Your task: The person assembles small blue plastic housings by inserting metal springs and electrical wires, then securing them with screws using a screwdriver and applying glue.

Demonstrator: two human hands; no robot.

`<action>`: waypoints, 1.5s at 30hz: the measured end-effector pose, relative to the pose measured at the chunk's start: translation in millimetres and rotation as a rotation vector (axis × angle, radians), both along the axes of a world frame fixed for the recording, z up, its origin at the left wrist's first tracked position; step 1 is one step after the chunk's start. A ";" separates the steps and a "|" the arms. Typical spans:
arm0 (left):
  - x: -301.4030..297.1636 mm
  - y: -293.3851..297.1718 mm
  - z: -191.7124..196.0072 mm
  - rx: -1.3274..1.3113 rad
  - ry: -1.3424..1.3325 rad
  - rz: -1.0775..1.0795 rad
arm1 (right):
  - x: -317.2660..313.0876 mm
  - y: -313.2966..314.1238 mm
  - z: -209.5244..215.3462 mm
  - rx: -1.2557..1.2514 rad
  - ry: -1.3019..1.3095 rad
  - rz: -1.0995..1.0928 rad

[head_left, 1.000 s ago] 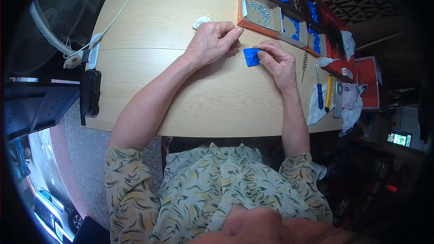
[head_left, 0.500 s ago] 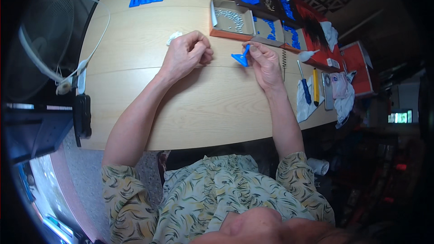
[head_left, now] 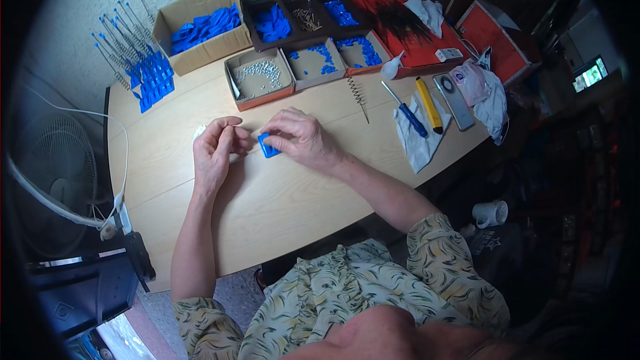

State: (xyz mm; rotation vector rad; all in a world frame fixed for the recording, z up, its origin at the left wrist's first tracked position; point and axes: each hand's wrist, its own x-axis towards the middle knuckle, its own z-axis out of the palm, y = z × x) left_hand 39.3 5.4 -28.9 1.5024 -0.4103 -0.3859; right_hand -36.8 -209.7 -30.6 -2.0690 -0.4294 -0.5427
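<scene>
A small blue plastic piece with a flat base (head_left: 269, 147) is at the fingertips of my right hand (head_left: 303, 140), low over the table or touching it; I cannot tell which. Those fingers are closed round its upper part and hide it. Close by on the left, my left hand (head_left: 217, 150) has its thumb pressed to its curled fingers. Whatever it holds, if anything, is too small or hidden. Partly behind that hand lies a crumpled white scrap (head_left: 199, 132). A shallow box of small silvery parts (head_left: 263, 75) stands just beyond both hands.
Boxes of small blue parts (head_left: 313, 60) line the back, beside a carton (head_left: 200, 29). Blue bases with springs and rods (head_left: 150, 80) stand far left. A loose spring (head_left: 357, 99), screwdriver (head_left: 408, 115), yellow cutter (head_left: 430, 107) and phone (head_left: 453, 101) lie right.
My right hand has brought the blue piece leftward, close to my left hand, and turned it base-down. The whole view has shifted, showing more of the table's far left.
</scene>
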 end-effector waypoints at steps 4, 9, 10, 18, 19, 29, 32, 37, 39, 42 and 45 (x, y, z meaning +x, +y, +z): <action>-0.5 -0.7 1.9 -0.025 0.004 0.016 | -3.9 2.0 -0.8 0.057 0.052 -0.038; 3.5 3.3 -2.7 0.049 -0.053 -0.007 | -1.7 5.2 -4.8 0.153 0.069 -0.106; 2.5 2.7 -3.3 0.054 -0.050 -0.015 | -1.2 4.4 -5.1 0.162 0.054 -0.109; -3.3 -4.4 1.6 0.000 -0.007 0.072 | -4.3 -1.8 5.7 0.284 0.055 -0.198; -3.0 -3.7 0.2 -0.002 -0.009 0.070 | -3.7 -1.8 2.9 0.270 0.024 -0.221; 0.7 -5.1 -1.5 0.094 -0.043 0.000 | -6.2 -53.0 23.8 -0.234 -0.037 -0.627; 0.1 -4.9 -1.1 0.170 -0.105 0.012 | 2.4 -101.4 36.2 -0.358 0.191 -0.867; -1.1 -9.6 2.8 0.202 -0.186 0.029 | 54.6 -166.6 44.6 -0.795 0.372 -0.917; 0.1 -8.2 2.2 0.204 -0.190 0.041 | 76.6 -177.8 40.7 -0.861 0.392 -0.867; 0.9 -7.3 1.6 0.192 -0.221 0.019 | 92.5 -179.6 43.6 -0.934 0.476 -0.804; 3.4 -6.9 1.6 0.196 -0.226 0.010 | 100.2 -182.5 43.2 -0.959 0.560 -0.794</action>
